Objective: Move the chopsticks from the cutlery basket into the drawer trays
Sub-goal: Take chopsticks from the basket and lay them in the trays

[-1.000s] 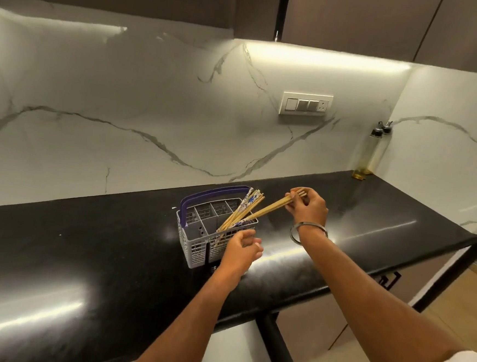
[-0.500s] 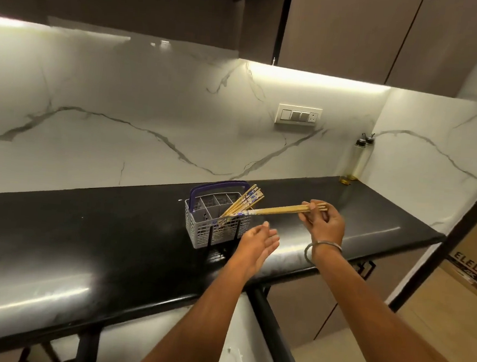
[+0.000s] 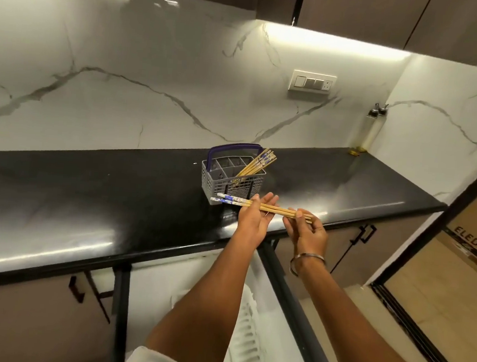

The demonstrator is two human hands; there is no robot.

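A pair of chopsticks (image 3: 261,207) lies nearly level in the air above the front edge of the bench (image 3: 87,197), its blue-and-white patterned ends pointing away to the left of both hands. The right hand (image 3: 308,233) pinches the bare wooden ends between thumb and fingertips — its grip is closed on the pair. The left hand (image 3: 254,217) sits just left of it, palm open and fingers spread, with the pair resting across its fingers and not clasped. Just behind the left hand stands the grey cutlery basket (image 3: 233,180) with its purple handle; more chopsticks (image 3: 257,166) lean out of its right-hand compartment, tips up and to the right. Farther right of the right hand, in the back corner, stands a clear bottle (image 3: 371,128) — well apart from the basket. A metal bangle (image 3: 306,262) circles the right wrist.
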